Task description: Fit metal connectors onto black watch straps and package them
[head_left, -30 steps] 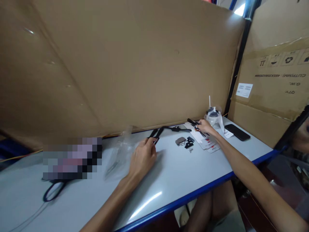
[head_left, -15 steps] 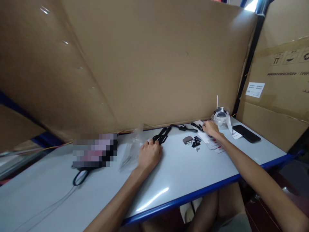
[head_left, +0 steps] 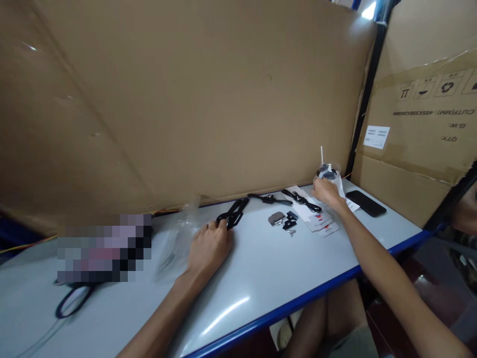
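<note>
My left hand point(head_left: 210, 243) rests on the table with its fingers curled over the near end of a folded black strap point(head_left: 238, 211). To its left lies a clear plastic bag point(head_left: 175, 243). My right hand point(head_left: 327, 192) is at the back right, against a clear-wrapped cup with a white straw point(head_left: 328, 170); its fingertips are partly hidden. Just left of that hand, a black cord with metal fittings point(head_left: 302, 200) lies across white cards point(head_left: 321, 223). Between my hands are a grey flat piece point(head_left: 276, 218), black small parts point(head_left: 289, 222) and another black strap point(head_left: 270, 199).
A blurred-out item point(head_left: 108, 248) with a black loop point(head_left: 74, 301) sits at the left. A black phone point(head_left: 366, 203) lies at the right. Cardboard point(head_left: 208, 99) walls the back, and a printed carton point(head_left: 421, 149) stands at the right. Blue edging point(head_left: 298, 297) borders the table.
My right hand has left the black cord on the cards and moved right to the cup. My left hand stays at the folded black strap. The view has shifted right.
</note>
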`<state>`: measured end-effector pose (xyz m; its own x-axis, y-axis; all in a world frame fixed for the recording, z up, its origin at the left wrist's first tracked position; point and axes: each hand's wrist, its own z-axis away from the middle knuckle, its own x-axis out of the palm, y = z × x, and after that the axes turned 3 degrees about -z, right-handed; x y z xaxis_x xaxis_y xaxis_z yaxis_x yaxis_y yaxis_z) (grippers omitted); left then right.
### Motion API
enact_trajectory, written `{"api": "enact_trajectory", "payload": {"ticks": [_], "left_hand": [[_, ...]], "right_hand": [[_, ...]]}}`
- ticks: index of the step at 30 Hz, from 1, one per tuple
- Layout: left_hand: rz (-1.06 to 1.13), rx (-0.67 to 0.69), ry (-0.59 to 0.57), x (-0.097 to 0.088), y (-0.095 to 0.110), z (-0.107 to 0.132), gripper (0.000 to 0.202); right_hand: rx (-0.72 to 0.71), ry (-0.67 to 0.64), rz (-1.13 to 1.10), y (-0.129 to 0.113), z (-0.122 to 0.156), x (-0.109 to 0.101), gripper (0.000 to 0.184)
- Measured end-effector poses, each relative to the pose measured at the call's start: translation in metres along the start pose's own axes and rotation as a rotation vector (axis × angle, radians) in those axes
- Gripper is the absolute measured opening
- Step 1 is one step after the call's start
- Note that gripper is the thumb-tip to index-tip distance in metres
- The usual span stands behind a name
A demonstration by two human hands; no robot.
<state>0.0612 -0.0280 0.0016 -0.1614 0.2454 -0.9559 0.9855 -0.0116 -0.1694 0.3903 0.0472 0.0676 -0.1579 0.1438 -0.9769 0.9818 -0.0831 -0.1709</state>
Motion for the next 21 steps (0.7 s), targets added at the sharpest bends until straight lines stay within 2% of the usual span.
{"api": "enact_trajectory", "payload": {"ticks": [7, 12, 14, 21], "left_hand": [[0.022, -0.018, -0.051, -0.003, 0.001, -0.002, 0.043], [0.075, -0.069, -0.110, -0.007, 0.004, -0.010, 0.042], [0.068, -0.059, -0.102, -0.007, 0.004, -0.014, 0.039], [0.161, -0.044, -0.136, -0.002, 0.003, -0.017, 0.034]], "right_hand": [[-0.051, -0.098, 0.037, -0.006, 0.002, 0.002, 0.033], [-0.114, -0.299, 0.076, -0.008, 0.003, -0.001, 0.043], [-0.122, -0.340, 0.101, -0.007, 0.003, 0.000, 0.039], [-0.222, -0.214, 0.034, -0.009, -0.002, 0.015, 0.024]]}}
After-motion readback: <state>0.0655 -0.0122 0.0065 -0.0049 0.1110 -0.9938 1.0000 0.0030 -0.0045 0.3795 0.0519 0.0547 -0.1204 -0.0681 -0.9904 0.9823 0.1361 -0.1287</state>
